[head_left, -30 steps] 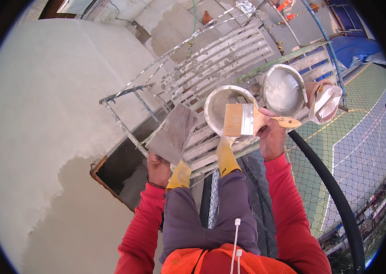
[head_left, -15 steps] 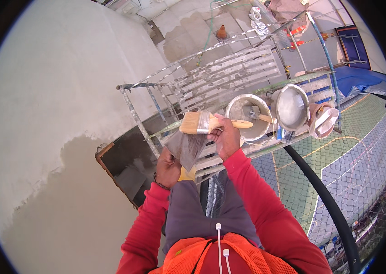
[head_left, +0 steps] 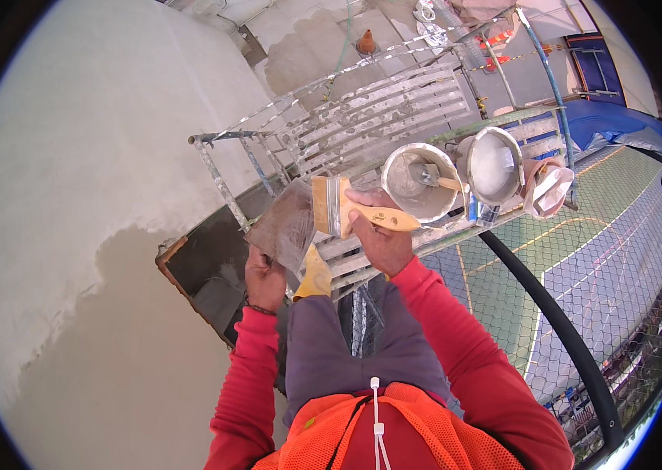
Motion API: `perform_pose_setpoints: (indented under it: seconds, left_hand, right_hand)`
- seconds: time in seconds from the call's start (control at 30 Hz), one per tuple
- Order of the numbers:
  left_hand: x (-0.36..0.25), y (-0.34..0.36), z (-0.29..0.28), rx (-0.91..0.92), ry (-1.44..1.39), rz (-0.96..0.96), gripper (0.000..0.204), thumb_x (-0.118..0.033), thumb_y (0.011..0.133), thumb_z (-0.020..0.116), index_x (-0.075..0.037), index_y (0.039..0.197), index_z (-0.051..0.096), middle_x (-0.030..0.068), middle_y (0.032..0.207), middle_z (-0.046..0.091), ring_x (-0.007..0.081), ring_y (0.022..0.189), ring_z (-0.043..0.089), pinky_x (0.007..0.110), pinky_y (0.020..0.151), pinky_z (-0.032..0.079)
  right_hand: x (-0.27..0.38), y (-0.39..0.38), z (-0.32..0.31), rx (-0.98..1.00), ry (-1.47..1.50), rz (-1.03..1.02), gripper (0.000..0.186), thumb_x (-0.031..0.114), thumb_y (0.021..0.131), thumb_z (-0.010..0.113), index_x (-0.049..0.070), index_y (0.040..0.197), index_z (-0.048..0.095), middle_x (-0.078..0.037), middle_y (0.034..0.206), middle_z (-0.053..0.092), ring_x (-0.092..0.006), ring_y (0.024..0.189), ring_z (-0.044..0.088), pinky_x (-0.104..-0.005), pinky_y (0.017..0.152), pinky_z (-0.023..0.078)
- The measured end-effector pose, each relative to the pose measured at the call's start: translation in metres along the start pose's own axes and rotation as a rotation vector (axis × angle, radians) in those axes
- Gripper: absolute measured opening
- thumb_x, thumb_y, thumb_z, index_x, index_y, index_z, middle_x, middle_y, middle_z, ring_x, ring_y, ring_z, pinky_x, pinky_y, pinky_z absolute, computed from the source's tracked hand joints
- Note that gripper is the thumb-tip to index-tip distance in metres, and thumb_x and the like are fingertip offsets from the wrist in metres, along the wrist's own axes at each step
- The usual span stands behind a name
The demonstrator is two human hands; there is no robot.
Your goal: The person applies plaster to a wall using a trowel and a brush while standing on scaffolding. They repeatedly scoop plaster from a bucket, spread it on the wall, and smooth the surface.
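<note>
A wide flat paintbrush (head_left: 386, 219) with a wooden handle and pale bristles is in my right hand (head_left: 382, 243), its fingers closed round the handle near the head. The bristles point left. My left hand (head_left: 266, 278) pinches the lower left edge of a see-through plastic bag (head_left: 282, 225), brownish and wrinkled, which spreads up towards the bristles. Whether the bag touches the brush, I cannot tell. Beyond my right hand stands a round bucket (head_left: 417, 205), smeared with grey, with a wooden-handled trowel (head_left: 429, 176) inside.
A second bucket (head_left: 468, 176) holding pale material and a cloth-like sack (head_left: 546, 188) stand to its right on the slatted scaffold platform (head_left: 386, 117). A partly damp plaster wall (head_left: 143, 266) fills the left. Netting (head_left: 581, 313) and a black tube (head_left: 550, 305) run along the right.
My left hand has moved left and spread the plastic bag wider. The brush has turned, its handle now sloping down to the right. The view has shifted slightly.
</note>
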State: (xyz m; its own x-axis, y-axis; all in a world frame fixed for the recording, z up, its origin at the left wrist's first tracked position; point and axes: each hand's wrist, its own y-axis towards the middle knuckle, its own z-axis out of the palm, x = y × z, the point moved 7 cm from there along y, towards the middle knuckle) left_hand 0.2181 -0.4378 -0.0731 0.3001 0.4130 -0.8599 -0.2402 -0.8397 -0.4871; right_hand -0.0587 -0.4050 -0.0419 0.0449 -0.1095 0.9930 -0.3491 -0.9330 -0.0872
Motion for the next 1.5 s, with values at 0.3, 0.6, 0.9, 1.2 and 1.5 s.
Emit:
perform_pose_setpoints:
  seconds: [0.3, 0.6, 0.9, 1.2, 1.5]
  left_hand:
    - [0.001, -0.010, -0.007, 0.044, -0.183, -0.010, 0.044, 0.009, 0.098, 0.061, -0.001, 0.141, 0.058, 0.0068, 0.135, 0.067, 0.0179, 0.122, 0.064, 0.034, 0.104, 0.053]
    - [-0.003, -0.008, -0.011, 0.092, -0.054, -0.005, 0.049, 0.009, 0.097, 0.064, -0.002, 0.144, 0.055, 0.0060, 0.139, 0.065, 0.0155, 0.123, 0.063, 0.034, 0.104, 0.053]
    - [-0.016, 0.004, 0.010, 0.093, 0.261, 0.090, 0.041, 0.005, 0.097, 0.065, -0.003, 0.137, 0.058, 0.0055, 0.129, 0.069, 0.0157, 0.116, 0.066, 0.033, 0.098, 0.055]
    - [0.038, 0.039, -0.007, 0.006, 0.617, 0.030, 0.019, 0.002, 0.089, 0.071, -0.005, 0.100, 0.057, 0.0048, 0.094, 0.066, 0.0136, 0.085, 0.059, 0.031, 0.078, 0.051]
    - [0.036, 0.067, 0.007, -0.099, 0.448, -0.067, 0.015, -0.001, 0.098, 0.063, -0.005, 0.112, 0.059, 0.0047, 0.104, 0.063, 0.0113, 0.086, 0.061, 0.026, 0.069, 0.058]
  right_hand:
    - [-0.004, -0.006, 0.041, 0.207, -0.124, -0.295, 0.039, 0.000, 0.083, 0.072, 0.011, 0.120, 0.074, -0.011, 0.108, 0.059, -0.0334, 0.103, 0.062, -0.0417, 0.089, 0.053]
    - [-0.033, 0.015, 0.048, 0.168, -0.119, -0.256, 0.031, 0.001, 0.084, 0.073, 0.010, 0.114, 0.072, -0.013, 0.112, 0.063, -0.0363, 0.105, 0.063, -0.0447, 0.092, 0.054]
    - [0.009, -0.005, 0.049, 0.109, -0.099, -0.213, 0.031, 0.003, 0.084, 0.075, 0.010, 0.115, 0.073, -0.013, 0.117, 0.064, -0.0366, 0.107, 0.064, -0.0455, 0.091, 0.054]
    - [0.043, -0.081, 0.029, 0.223, -0.119, -0.211, 0.036, 0.005, 0.083, 0.076, 0.010, 0.119, 0.073, -0.011, 0.116, 0.063, -0.0338, 0.104, 0.064, -0.0438, 0.089, 0.056]
    - [-0.104, -0.106, -0.026, -0.119, -0.016, 0.196, 0.022, 0.007, 0.090, 0.072, 0.008, 0.112, 0.071, -0.011, 0.114, 0.065, -0.0351, 0.103, 0.067, -0.0428, 0.088, 0.056]
